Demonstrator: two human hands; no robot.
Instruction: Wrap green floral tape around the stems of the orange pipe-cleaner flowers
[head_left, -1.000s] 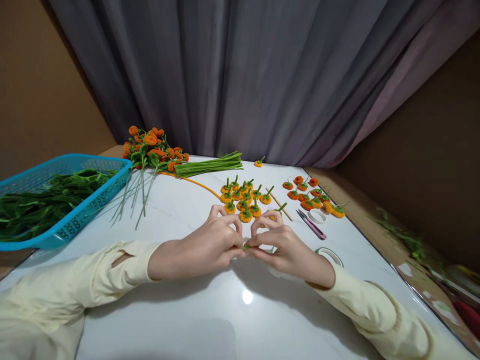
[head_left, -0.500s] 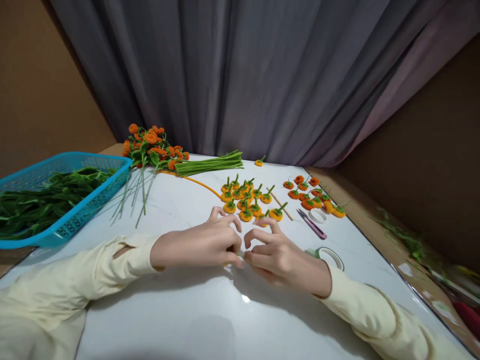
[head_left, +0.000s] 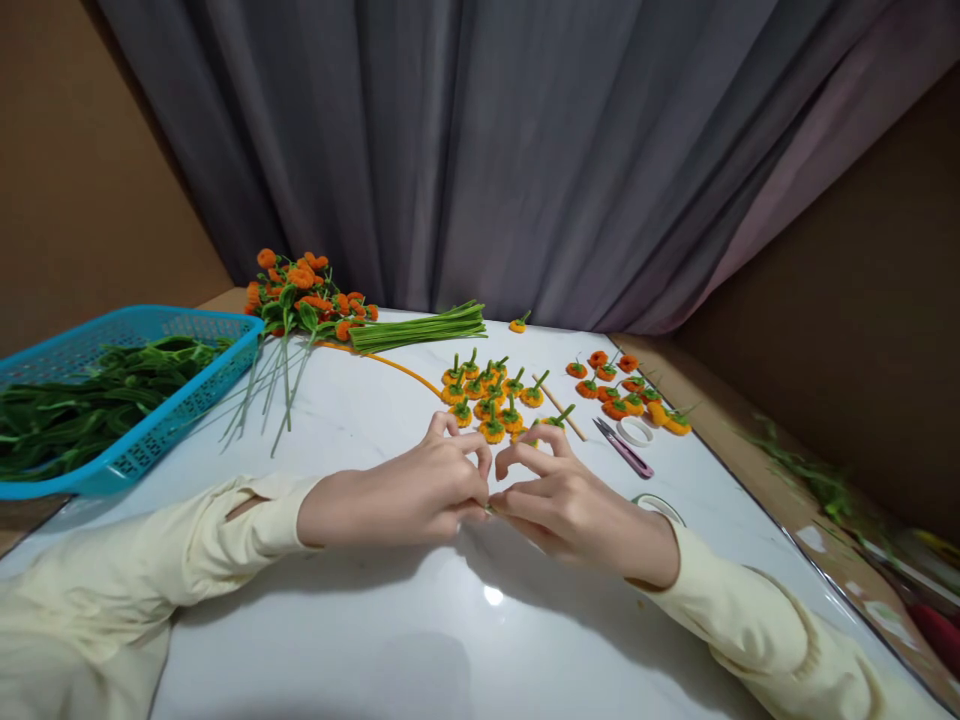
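My left hand (head_left: 429, 488) and my right hand (head_left: 576, 508) meet fingertip to fingertip over the near middle of the white table (head_left: 330, 630). Both are closed in a pinch, and a tiny pale-green bit shows between the fingertips; the rest of it is hidden, so I cannot name it. Just beyond my fingers stand several yellow fuzzy flower heads (head_left: 492, 428) with green stubs pointing up. A roll of tape (head_left: 663, 508) lies by my right wrist, partly covered by it.
A blue basket (head_left: 187, 408) of green fuzzy leaves sits left. Orange flowers (head_left: 301, 278) and a bundle of green stems (head_left: 420, 330) lie at the back. Small snips (head_left: 627, 450), a white ring (head_left: 636, 432), a thin stick (head_left: 562, 408) and orange flower heads (head_left: 606, 374) are on the right.
My fingertips have drawn closer together. My right hand has shifted slightly right and now covers more of the tape roll. The things on the table lie as before.
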